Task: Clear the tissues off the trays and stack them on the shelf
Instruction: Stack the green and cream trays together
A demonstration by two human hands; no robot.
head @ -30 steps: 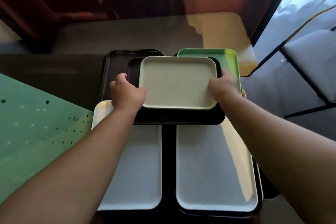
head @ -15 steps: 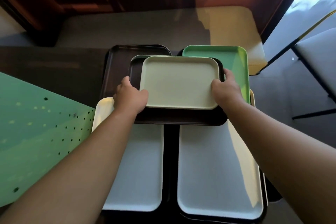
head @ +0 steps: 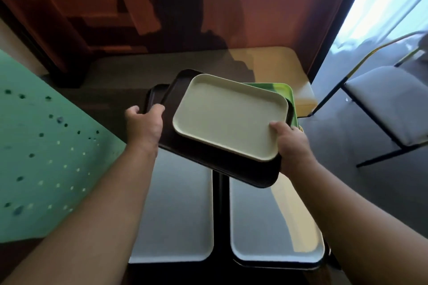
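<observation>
A cream tray (head: 229, 115) lies inside a larger dark brown tray (head: 222, 166). Both are lifted and turned clockwise above the other trays. My left hand (head: 146, 125) grips the dark tray's left edge. My right hand (head: 291, 143) holds the pair at the near right corner, thumb on the cream tray's rim. Beneath them lie another dark tray (head: 154, 95) at the far left and a green tray (head: 283, 89) at the far right. Two white trays (head: 176, 210) (head: 273, 224) rest nearest to me. No tissue is visible.
The trays lie on a dark table (head: 220, 194). A green perforated panel (head: 46, 150) stands at the left. Behind are a beige bench seat (head: 278, 62) and a red-brown wall. A metal-framed chair (head: 386, 99) stands at the right on the grey floor.
The cream and dark brown trays have been lifted off the pile and rotated clockwise. My left hand moved up and left, my right hand came nearer.
</observation>
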